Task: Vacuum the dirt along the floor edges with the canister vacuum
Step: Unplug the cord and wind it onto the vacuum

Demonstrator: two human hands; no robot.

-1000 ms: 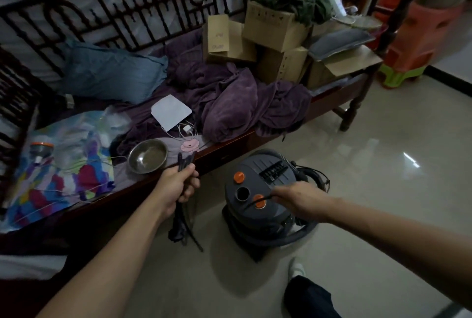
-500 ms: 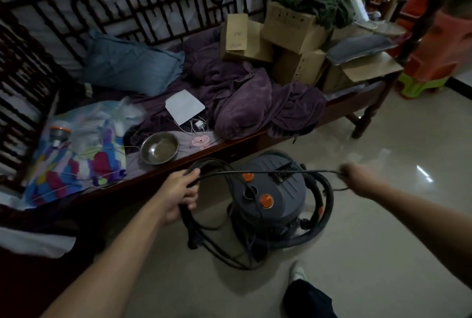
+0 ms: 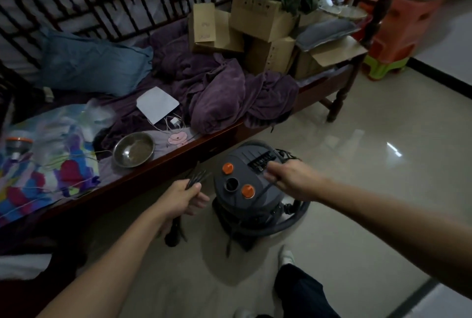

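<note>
A dark grey canister vacuum with two orange knobs stands on the tiled floor beside the bed. Its grey hose curls around the base. My left hand is closed around several gathered loops of the black power cord, just left of the canister; the bundle hangs down below the fist. My right hand hovers over the canister's top and pinches a strand of the same cord, which runs down across the lid.
A dark wooden bed with a metal bowl, purple blankets and cardboard boxes lies along the left. Its leg stands at the far right corner. Stacked plastic stools sit beyond. My foot is near the vacuum.
My right hand swung out to the right with the cord stretched taut, then came back over the canister. The left hand now holds more loops.
</note>
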